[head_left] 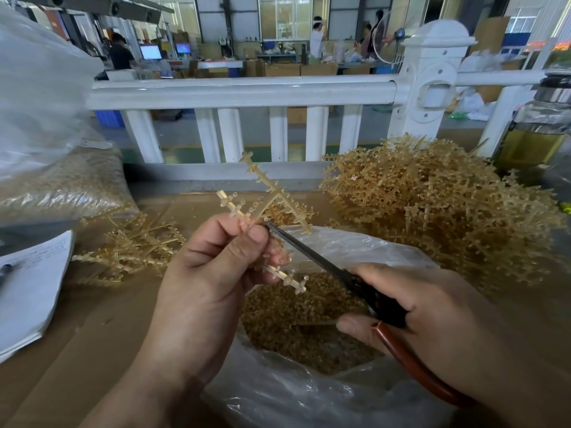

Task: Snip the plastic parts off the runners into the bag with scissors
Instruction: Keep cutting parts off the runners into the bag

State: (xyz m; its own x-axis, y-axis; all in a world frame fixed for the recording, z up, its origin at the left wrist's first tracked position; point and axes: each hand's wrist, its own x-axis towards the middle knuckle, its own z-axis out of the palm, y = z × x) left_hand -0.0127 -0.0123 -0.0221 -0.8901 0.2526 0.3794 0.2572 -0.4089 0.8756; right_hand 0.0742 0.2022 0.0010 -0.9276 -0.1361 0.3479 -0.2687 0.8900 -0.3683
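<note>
Mid-snip. Left hand [213,267] pinches a runner [268,186] between thumb and curled fingers, over the open bag [293,396]. Right hand [432,310], fingers wrapped round the handles, sets the scissors [312,251] tip against the runner just beside the left thumb. Cut parts [296,307] lie in the bag. Next probably needs a clean cut, clear of the thumb.

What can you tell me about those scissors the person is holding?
The scissors have slim dark metal blades, a black middle and a reddish-brown handle that looks plastic-coated. The right hand grips the handles. They slant up and leftward above the open clear bag, the tip meeting the pale plastic runner beside the thumb of the left hand. The blades look nearly closed.
</note>
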